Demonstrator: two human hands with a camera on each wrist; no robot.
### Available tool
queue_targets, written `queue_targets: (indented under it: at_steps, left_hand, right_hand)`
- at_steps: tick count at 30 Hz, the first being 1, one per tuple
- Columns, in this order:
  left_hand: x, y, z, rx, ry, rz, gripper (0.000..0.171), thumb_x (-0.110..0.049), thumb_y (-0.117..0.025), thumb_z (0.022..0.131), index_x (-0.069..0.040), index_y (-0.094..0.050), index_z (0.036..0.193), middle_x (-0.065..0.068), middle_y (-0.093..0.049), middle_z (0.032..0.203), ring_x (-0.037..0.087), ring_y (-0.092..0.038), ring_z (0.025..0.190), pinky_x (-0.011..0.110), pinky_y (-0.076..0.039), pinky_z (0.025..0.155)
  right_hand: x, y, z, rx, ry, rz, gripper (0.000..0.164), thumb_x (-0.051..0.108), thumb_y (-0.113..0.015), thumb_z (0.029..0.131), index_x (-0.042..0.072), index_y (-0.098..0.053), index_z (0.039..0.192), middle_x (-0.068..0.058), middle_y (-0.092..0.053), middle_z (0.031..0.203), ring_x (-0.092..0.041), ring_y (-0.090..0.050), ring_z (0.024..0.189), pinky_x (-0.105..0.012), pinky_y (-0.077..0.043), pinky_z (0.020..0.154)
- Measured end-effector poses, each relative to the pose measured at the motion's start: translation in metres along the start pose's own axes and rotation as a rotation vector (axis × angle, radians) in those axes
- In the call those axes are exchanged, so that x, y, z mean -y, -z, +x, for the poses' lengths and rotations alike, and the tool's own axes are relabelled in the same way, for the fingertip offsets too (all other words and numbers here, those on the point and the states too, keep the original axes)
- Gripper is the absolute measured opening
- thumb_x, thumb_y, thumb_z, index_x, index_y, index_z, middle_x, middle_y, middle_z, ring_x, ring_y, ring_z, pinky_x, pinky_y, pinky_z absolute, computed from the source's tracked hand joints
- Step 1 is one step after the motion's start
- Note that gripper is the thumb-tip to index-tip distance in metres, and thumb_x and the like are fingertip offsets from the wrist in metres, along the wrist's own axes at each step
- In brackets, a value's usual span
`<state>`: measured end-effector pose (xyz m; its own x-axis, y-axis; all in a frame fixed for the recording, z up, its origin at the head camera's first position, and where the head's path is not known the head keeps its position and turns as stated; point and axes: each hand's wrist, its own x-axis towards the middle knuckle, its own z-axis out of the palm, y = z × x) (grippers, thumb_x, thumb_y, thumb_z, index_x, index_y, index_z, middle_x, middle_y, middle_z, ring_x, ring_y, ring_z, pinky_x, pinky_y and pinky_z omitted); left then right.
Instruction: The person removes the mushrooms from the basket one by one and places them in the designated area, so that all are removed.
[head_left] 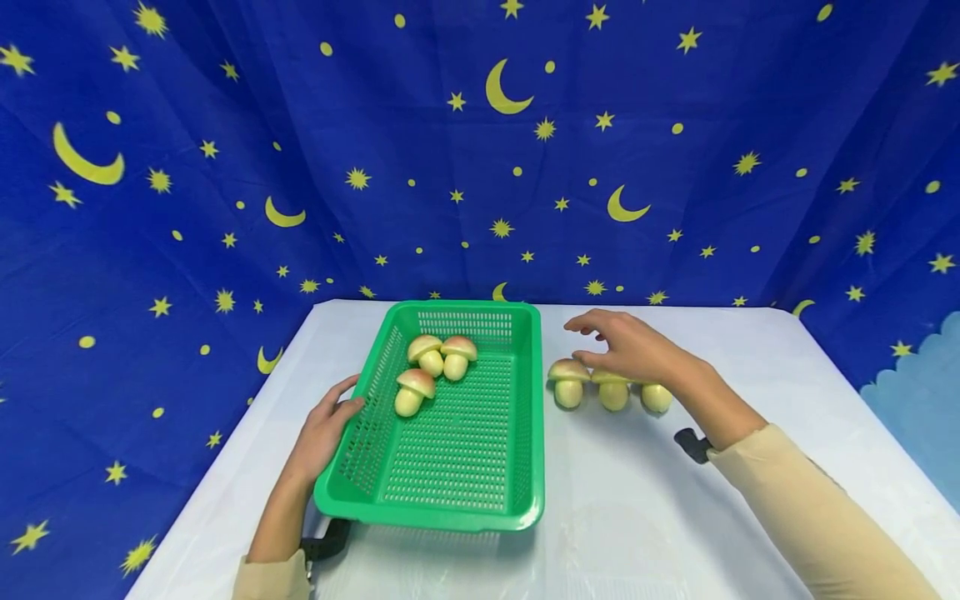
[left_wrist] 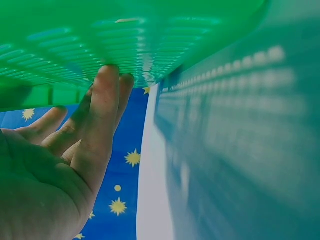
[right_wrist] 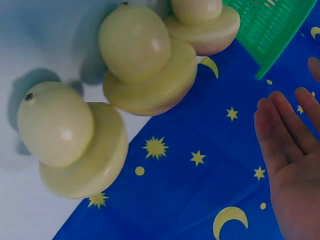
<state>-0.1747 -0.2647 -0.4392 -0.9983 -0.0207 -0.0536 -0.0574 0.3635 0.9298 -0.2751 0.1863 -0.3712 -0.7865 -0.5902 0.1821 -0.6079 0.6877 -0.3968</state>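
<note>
My left hand (head_left: 321,437) grips the left side of a green plastic basket (head_left: 528,417), thumb at the rim; in the left wrist view its fingers (left_wrist: 100,115) reach up against the slotted wall. Inside the basket, toward the far left, lie three toy mushrooms (head_left: 415,392) with pale stems and pinkish-yellow caps. Three more mushrooms (head_left: 568,383) form a row on the table to the basket's right. Above that row hovers my right hand (head_left: 633,346), thumb and fingers apart, holding nothing; the right wrist view shows its palm beside the mushrooms (right_wrist: 55,125).
A white-covered table (head_left: 637,517) carries everything. Behind it and along the left hangs a blue curtain (head_left: 420,150) with yellow stars and moons. Black straps (head_left: 693,446) sit at both wrists. The basket casts a slotted shadow on the table in the left wrist view.
</note>
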Motion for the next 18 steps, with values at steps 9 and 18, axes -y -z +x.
queue_targets:
  at_steps: [9,18]
  left_hand:
    - [-0.001,-0.002,0.001,0.003,-0.002,-0.003,0.055,-0.041,-0.048,0.101,-0.017,-0.035,0.149,0.022,-0.058,0.124,0.026,-0.065,0.090,0.035,-0.053,0.073]
    - [-0.003,-0.002,0.000,-0.004,-0.013,0.019,0.054,-0.039,-0.046,0.102,-0.016,-0.035,0.149,0.023,-0.056,0.128,0.031,-0.061,0.102,0.035,-0.050,0.080]
  right_hand:
    - [0.006,-0.002,0.013,0.013,0.007,0.034,0.046,0.035,-0.068,0.090,0.013,-0.060,0.129,0.000,-0.061,0.124,-0.018,-0.058,0.107,-0.039,-0.050,0.087]
    - [0.017,-0.011,0.030,0.033,0.041,0.116,0.048,0.033,-0.068,0.090,0.008,-0.059,0.130,-0.003,-0.060,0.125,-0.022,-0.057,0.110,-0.042,-0.050,0.087]
